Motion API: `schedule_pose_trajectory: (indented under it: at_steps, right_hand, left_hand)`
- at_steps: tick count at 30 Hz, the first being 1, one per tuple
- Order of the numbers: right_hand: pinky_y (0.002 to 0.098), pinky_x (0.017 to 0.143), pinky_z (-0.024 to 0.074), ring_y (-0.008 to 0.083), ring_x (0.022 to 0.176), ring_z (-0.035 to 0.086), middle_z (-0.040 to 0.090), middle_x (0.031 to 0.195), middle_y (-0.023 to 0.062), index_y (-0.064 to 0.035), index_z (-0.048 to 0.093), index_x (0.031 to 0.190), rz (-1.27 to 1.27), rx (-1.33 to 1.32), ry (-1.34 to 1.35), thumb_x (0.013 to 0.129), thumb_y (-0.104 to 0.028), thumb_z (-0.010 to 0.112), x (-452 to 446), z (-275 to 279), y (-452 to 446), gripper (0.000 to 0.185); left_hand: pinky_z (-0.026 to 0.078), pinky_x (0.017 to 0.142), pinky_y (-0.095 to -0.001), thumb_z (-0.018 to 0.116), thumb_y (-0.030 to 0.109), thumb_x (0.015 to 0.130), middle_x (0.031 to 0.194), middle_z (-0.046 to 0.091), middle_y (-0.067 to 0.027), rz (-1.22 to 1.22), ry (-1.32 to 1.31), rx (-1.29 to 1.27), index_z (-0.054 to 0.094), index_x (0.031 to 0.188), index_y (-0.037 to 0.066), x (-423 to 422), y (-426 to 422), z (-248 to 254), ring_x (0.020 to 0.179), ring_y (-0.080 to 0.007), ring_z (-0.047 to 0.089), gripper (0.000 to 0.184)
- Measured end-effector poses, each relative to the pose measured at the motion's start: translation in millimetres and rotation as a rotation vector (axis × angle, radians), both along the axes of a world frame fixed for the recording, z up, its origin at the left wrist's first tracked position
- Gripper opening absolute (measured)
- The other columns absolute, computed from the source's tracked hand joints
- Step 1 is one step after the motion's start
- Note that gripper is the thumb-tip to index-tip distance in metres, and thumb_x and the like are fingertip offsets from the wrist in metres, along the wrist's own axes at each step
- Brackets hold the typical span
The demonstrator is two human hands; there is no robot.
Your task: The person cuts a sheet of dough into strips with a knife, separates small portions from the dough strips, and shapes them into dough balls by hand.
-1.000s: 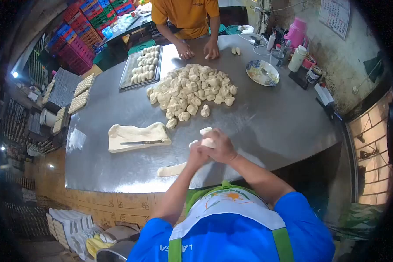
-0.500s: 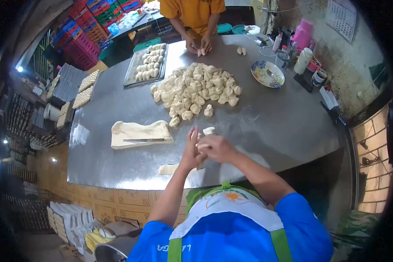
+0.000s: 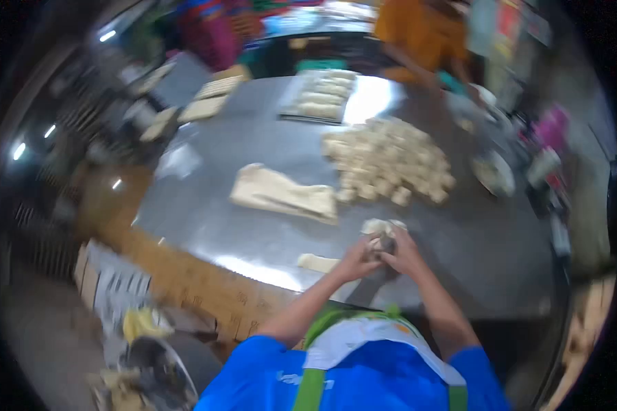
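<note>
Blurred by motion, my left hand (image 3: 358,259) and my right hand (image 3: 402,253) meet near the table's front edge, fingers curled round small dough pieces (image 3: 384,227). Their exact grip is smeared. Just left of my left hand lies a short dough strip (image 3: 317,263). Farther left is a flat dough slab (image 3: 271,188) with a knife (image 3: 281,205) on it. Beyond my hands a large heap of dough lumps (image 3: 391,157) covers part of the metal table (image 3: 206,198).
A tray of shaped dough (image 3: 320,96) stands at the far side. Behind the heap, a co-worker in orange (image 3: 421,34) reaches over the table. A plate (image 3: 493,174) and a pink flask (image 3: 552,129) are at the right. Filled trays (image 3: 206,108) sit beyond the left corner.
The whole view has swung left, so the table's contents appear farther right. My hands have come together round the dough pieces. The co-worker's arms have moved apart and toward the right side.
</note>
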State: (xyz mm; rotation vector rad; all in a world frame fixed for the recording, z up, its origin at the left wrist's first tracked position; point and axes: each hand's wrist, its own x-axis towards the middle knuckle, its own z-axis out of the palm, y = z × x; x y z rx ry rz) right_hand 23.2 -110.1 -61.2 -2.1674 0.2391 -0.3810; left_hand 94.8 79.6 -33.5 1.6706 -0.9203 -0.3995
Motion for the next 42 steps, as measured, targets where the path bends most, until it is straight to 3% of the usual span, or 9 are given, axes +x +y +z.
schedule_pose_trajectory:
  at_steps: [3,5,11,17,25,28,31,36,42]
  right_hand:
    - [0.0459,0.093,0.0480,0.0390,0.114,0.059,0.059,0.123,0.0241,-0.0034,0.058,0.126,0.315,-0.109,-0.133,0.078,-0.026,0.079,-2.6,92.1,40.3,0.057]
    - [0.0452,0.091,0.0490,0.0382,0.110,0.061,0.061,0.119,0.0230,-0.0033,0.060,0.122,0.385,-0.088,-0.166,0.078,-0.024,0.078,3.6,83.4,36.0,0.052]
    - [0.0413,0.078,0.0526,0.0376,0.082,0.065,0.067,0.088,0.0158,-0.0032,0.065,0.111,0.237,-0.247,-0.405,0.079,-0.016,0.076,3.4,114.3,54.7,0.036]
    - [0.0450,0.087,0.0486,0.0385,0.099,0.060,0.062,0.105,0.0195,-0.0026,0.062,0.107,0.066,-0.293,0.233,0.074,-0.019,0.080,21.6,30.9,5.8,0.042]
    - [0.0408,0.085,0.0501,0.0328,0.102,0.063,0.063,0.110,0.0180,-0.0027,0.060,0.117,0.476,-0.189,-0.218,0.075,-0.013,0.078,11.9,67.5,37.6,0.047]
    - [0.0416,0.085,0.0498,0.0349,0.098,0.063,0.065,0.102,0.0165,-0.0022,0.065,0.107,0.353,0.053,-0.164,0.077,-0.011,0.075,10.6,87.5,51.5,0.033]
    - [0.0410,0.085,0.0495,0.0355,0.093,0.063,0.066,0.096,0.0150,-0.0026,0.066,0.107,0.348,-0.172,-0.309,0.077,-0.014,0.076,16.0,100.8,52.4,0.034]
    - [0.0439,0.084,0.0498,0.0374,0.095,0.062,0.066,0.096,0.0170,-0.0033,0.064,0.108,0.203,-0.140,-0.397,0.078,-0.017,0.075,6.6,131.5,53.5,0.034]
    - [0.0459,0.079,0.0512,0.0384,0.096,0.063,0.062,0.105,0.0228,-0.0020,0.063,0.110,-0.095,-0.363,0.294,0.078,-0.021,0.073,8.9,38.4,1.8,0.038]
  left_hand:
    - [0.046,0.098,-0.0368,0.072,0.009,0.080,0.131,0.054,-0.0220,0.029,-0.521,0.138,0.036,0.144,-0.001,29.1,5.3,-11.8,0.122,-0.0311,0.056,0.073]
    - [0.047,0.098,-0.0364,0.070,0.011,0.080,0.126,0.060,-0.0203,0.160,-0.392,-0.258,0.046,0.138,0.002,14.3,-5.2,7.0,0.118,-0.0274,0.059,0.064]
    - [0.052,0.083,-0.0394,0.065,0.013,0.082,0.101,0.070,-0.0176,0.100,0.009,0.078,0.068,0.114,0.009,-0.5,-13.9,-33.3,0.095,-0.0326,0.067,0.032]
    - [0.052,0.079,-0.0433,0.062,0.008,0.082,0.096,0.068,-0.0221,-0.175,-0.266,0.042,0.067,0.106,0.004,-26.0,16.4,29.5,0.088,-0.0410,0.064,0.025]
    - [0.037,0.108,-0.0414,0.073,0.014,0.077,0.127,0.060,-0.0166,0.207,-0.132,-0.144,0.049,0.141,0.007,-3.4,28.0,9.8,0.127,-0.0339,0.051,0.069]
    - [0.048,0.094,-0.0400,0.068,0.009,0.079,0.113,0.065,-0.0195,0.044,0.226,0.216,0.054,0.136,0.010,25.3,46.7,-22.6,0.109,-0.0369,0.062,0.058]
    - [0.051,0.086,-0.0383,0.066,0.016,0.084,0.099,0.069,-0.0164,0.057,-0.145,0.258,0.061,0.122,0.008,6.3,28.6,11.2,0.095,-0.0301,0.067,0.039]
    - [0.051,0.074,-0.0453,0.064,0.021,0.085,0.096,0.068,-0.0208,-0.025,0.173,-0.118,0.065,0.102,0.005,12.6,2.1,38.3,0.088,-0.0437,0.064,0.024]
    - [0.052,0.078,-0.0444,0.062,0.013,0.083,0.095,0.068,-0.0176,-0.238,-0.256,0.156,0.067,0.108,0.007,-17.7,-0.6,38.6,0.092,-0.0434,0.063,0.027]
